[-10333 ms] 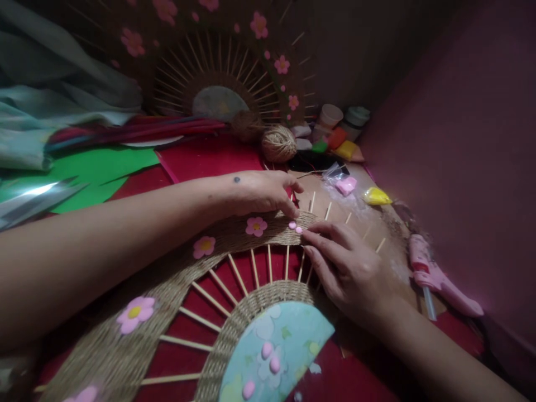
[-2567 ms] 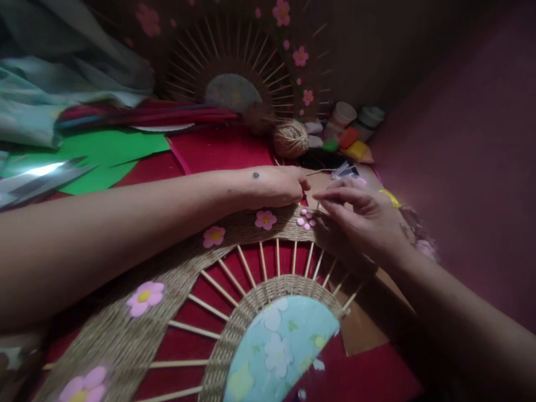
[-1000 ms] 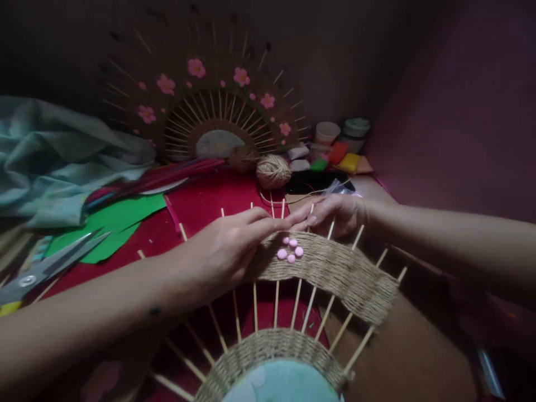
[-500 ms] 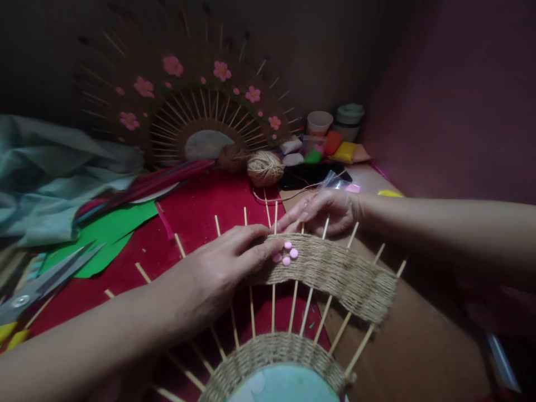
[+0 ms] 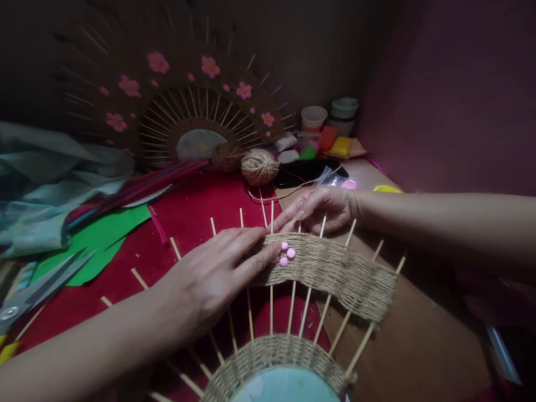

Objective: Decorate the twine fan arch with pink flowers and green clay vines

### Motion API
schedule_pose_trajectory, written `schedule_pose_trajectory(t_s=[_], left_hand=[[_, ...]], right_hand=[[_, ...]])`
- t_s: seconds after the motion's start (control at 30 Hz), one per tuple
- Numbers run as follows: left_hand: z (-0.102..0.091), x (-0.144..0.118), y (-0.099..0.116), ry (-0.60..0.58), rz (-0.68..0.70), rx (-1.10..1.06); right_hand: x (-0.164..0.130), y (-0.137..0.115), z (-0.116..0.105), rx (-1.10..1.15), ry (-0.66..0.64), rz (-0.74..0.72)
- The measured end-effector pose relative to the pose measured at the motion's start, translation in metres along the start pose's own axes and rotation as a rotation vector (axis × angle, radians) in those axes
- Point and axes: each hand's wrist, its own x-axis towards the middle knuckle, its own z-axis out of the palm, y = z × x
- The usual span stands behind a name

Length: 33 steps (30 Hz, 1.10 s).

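Observation:
A fan-shaped twine weaving (image 5: 330,268) on thin wooden sticks lies before me. Small pink dough discs (image 5: 290,253) form a ring on its upper band. My left hand (image 5: 218,273) grips that band at its left end, thumb pressing on a disc and fingers at the top edge, partly hidden. Behind the upper edge is my right hand (image 5: 322,209), its fingers bunched and pointing left, close to the left fingertips. Whatever the right fingers may hold is hidden. Below sits the inner woven band (image 5: 276,346) around a pale blue half disc (image 5: 288,385).
A finished fan with pink flowers (image 5: 210,67) stands at the back. Near it are a twine ball (image 5: 259,166), a black phone-like slab (image 5: 288,174), coloured clay packs (image 5: 340,147) and cups (image 5: 314,117). Scissors (image 5: 46,282) and green sheets (image 5: 96,245) lie left, beside cloth (image 5: 37,184).
The view has shifted slightly, so the background sits a little further left. Both hands stay at the woven band, with the left thumb still on the pink discs.

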Motion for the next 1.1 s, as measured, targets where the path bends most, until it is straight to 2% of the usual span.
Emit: schedule_pose_trajectory(t_s=[0.17, 0.33, 0.57, 0.7, 0.9, 1.1], left_hand=[[0.001, 0.002, 0.0, 0.073, -0.104, -0.115], [-0.002, 0.004, 0.002, 0.051, -0.183, -0.205], [0.003, 0.012, 0.01, 0.035, -0.149, -0.055], [0.005, 0.01, 0.008, 0.021, -0.073, -0.02], [0.005, 0.01, 0.003, -0.009, 0.023, 0.149], [0.002, 0.011, 0.005, 0.009, -0.107, 0.002]], right_hand=[[0.0, 0.0, 0.003, -0.017, 0.048, -0.005], [0.0, 0.0, 0.004, -0.023, 0.072, -0.009], [0.001, -0.001, 0.004, -0.006, 0.06, 0.005], [0.001, -0.001, 0.004, -0.009, 0.058, 0.01], [0.0, -0.001, 0.005, 0.009, 0.058, 0.009], [-0.001, 0.0, 0.001, 0.05, 0.004, 0.002]])
